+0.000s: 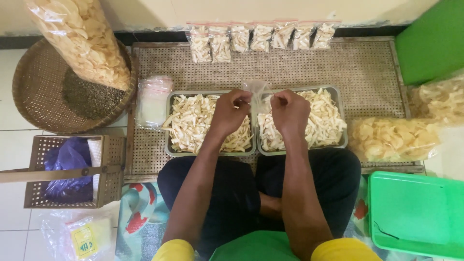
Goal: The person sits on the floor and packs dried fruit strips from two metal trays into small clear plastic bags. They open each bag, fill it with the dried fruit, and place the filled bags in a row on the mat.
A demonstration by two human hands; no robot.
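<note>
- Centrally, a small clear plastic bag (257,91) is held up between both hands, above the gap between two metal trays.
- The left hand (231,112) pinches the bag's left edge, its grip clenched on the plastic; the right hand (289,111) grasps the right edge the same way.
- Below the left hand sits the left tray (168,126), below the right hand the right tray (342,112), both heaped with pale chip strips (191,123).
- Both trays rest on a woven mat (367,72) on the floor.
- Along the mat's far edge lies a row of filled small bags (261,37).
- Just left of the trays lies a stack of empty bags (152,101).
- Farther left, a round woven basket (34,92) touches a tall bag of crackers (82,38).
</note>
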